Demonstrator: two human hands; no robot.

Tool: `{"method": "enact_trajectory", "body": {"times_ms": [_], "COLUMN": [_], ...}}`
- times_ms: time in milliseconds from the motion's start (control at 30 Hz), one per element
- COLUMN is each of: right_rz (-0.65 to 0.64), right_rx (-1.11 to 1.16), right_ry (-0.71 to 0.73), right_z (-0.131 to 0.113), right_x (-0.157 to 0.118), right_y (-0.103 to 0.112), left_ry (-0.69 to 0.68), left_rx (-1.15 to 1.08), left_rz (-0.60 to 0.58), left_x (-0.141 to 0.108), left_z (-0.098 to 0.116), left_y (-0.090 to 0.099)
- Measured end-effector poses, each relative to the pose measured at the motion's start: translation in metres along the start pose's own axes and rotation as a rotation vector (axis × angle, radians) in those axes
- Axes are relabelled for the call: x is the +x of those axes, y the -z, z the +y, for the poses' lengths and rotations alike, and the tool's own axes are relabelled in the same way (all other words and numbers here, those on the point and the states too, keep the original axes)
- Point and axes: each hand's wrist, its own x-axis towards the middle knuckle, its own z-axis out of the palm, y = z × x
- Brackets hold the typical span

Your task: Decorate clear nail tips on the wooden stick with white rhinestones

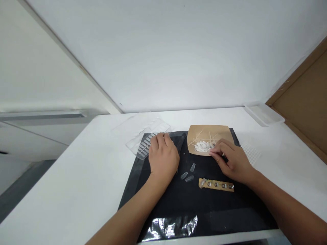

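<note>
The palm and fingertips of the left hand (163, 153) are hidden beneath its own back, and part of the clear plastic tray (133, 144) lies out of sight behind it; both forearms are cut off by the frame. That tray overlaps the far left corner of the black mat (173, 204) on the white surface (63, 177). The paper tray (208, 131) with white pieces (203, 146) sits at the mat's far edge, just beyond the right hand (211, 152). Three clear tips (189, 179) and a studded strip (216, 185) lie nearer, between the hands. The left fingers are bent; their grip cannot be told. The right thumb and forefinger nearly meet at the paper tray's near rim, any pinched piece too small to confirm.
</note>
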Motion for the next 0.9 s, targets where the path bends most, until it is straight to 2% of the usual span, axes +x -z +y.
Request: {"method": "enact_trajectory", "body": {"times_ms": [200, 400, 467, 667, 900], "right_rz": [-0.012, -0.019, -0.033, -0.046, -0.125], "right_rx": [-0.024, -0.030, -0.042, -0.060, -0.064], "right_ry": [0.021, 0.014, 0.003, -0.005, -0.006], "right_z": [-0.003, -0.002, -0.002, 0.001, 0.002], "right_x": [0.000, 0.000, 0.001, 0.001, 0.003], "right_y": [0.002, 0.001, 0.001, -0.001, -0.003], "left_ry": [0.075, 0.039, 0.022, 0.105, 0.101], "left_rx": [0.125, 0.179, 0.215, 0.276, 0.224], "left_rz": [-0.198, -0.179, -0.214, -0.564, -0.590], "left_x": [-0.006, -0.002, -0.001, 0.006, 0.009], "left_z": [-0.006, -0.006, -0.005, 0.002, 0.003], "left_y": [-0.006, 0.001, 0.004, 0.013, 0.015]}}
